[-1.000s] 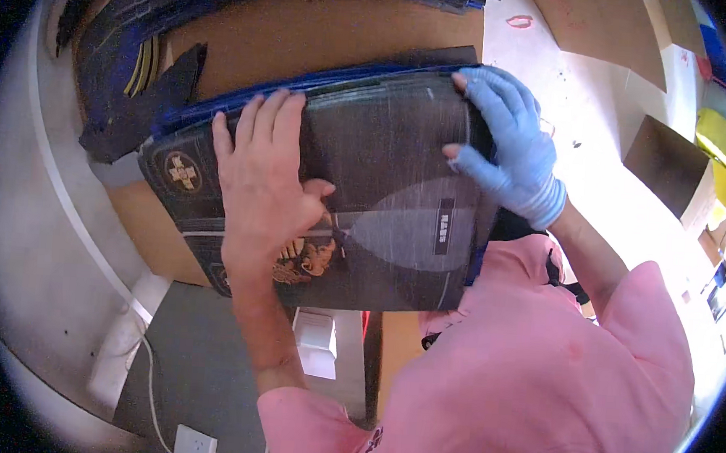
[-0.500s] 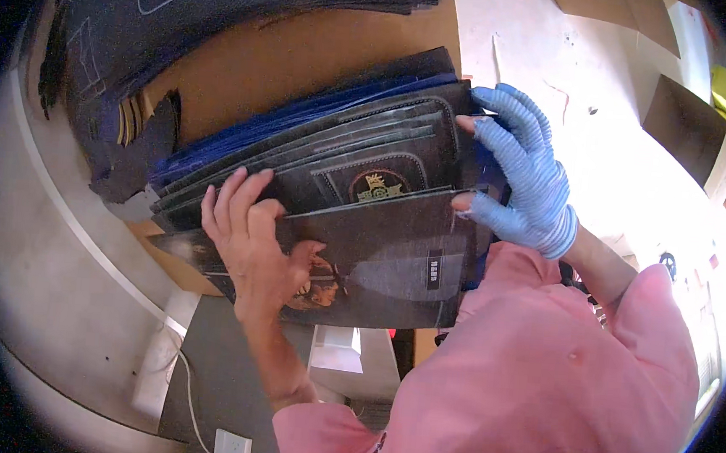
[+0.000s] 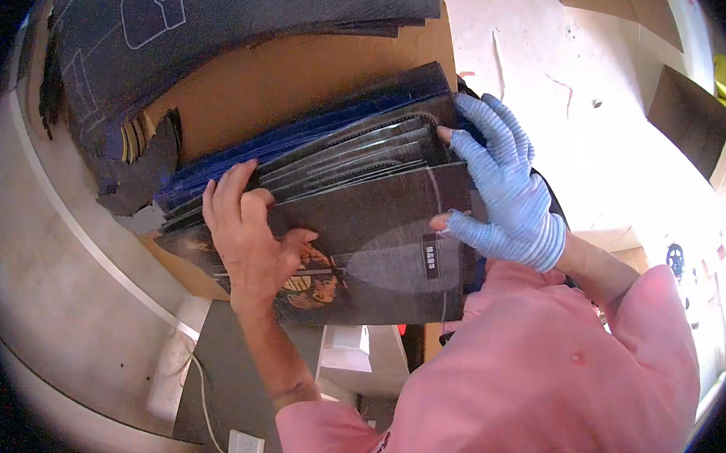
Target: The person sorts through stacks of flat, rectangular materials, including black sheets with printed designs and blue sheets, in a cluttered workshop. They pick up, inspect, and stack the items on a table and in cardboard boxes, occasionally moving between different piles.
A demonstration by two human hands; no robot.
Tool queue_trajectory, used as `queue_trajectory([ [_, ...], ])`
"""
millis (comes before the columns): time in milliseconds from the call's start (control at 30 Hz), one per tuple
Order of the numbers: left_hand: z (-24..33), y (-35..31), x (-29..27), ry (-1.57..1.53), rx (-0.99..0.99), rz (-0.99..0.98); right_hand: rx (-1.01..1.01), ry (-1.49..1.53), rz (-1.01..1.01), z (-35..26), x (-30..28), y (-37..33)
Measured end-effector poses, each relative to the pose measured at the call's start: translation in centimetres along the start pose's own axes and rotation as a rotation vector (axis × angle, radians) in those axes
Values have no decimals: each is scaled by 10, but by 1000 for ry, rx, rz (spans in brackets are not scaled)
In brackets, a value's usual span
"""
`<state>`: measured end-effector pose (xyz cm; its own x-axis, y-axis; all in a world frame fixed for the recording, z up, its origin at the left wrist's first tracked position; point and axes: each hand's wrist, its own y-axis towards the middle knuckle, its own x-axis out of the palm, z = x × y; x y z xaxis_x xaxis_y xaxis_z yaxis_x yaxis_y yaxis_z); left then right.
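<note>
A stack of dark, printed flat panels point(image 3: 388, 228), leather-like in look, stands tilted between my hands. The front panel carries a pale rounded shape, a small label and an orange-brown picture low on its left. My bare left hand point(image 3: 253, 240) grips the stack's left part, fingers over the upper edges and thumb on the front panel. My right hand point(image 3: 509, 186), in a blue-and-white striped glove with the thumb and index tips bare, clasps the right ends. Its thumb presses the front panel while its fingers reach behind. Blue-edged sheets point(image 3: 302, 130) lie at the back of the stack.
Large dark panels point(image 3: 252, 8) with white outlines lie on brown cardboard point(image 3: 281, 73) at the far side. Small dark cut pieces point(image 3: 145, 152) sit at the left. A white socket point(image 3: 246, 448) with a cable is below, and a brown board point(image 3: 694, 123) stands far right.
The front panel has come up against the ones behind it, hiding a round gold emblem that showed earlier. The upper edges are closer together. Both hands keep hold.
</note>
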<state>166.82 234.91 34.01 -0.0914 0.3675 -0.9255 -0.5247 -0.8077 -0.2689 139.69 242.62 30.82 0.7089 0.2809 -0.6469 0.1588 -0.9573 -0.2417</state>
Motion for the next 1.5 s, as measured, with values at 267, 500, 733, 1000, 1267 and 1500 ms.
queue_trajectory([
  [267,-4,-2,0,-73,45,44,45,25,14,15,-11,6],
  [500,-3,4,2,-83,62,14,11,-70,-19,12,-11,14],
  [733,-1,2,8,-103,69,94,21,31,-17,14,-9,14],
  [1000,4,-2,4,-82,-31,128,-118,327,-96,14,-31,19],
  [1267,11,0,-13,-71,-58,26,-266,653,-240,9,-41,7],
  [1500,24,-21,-37,-56,41,73,-259,452,-5,30,-47,33],
])
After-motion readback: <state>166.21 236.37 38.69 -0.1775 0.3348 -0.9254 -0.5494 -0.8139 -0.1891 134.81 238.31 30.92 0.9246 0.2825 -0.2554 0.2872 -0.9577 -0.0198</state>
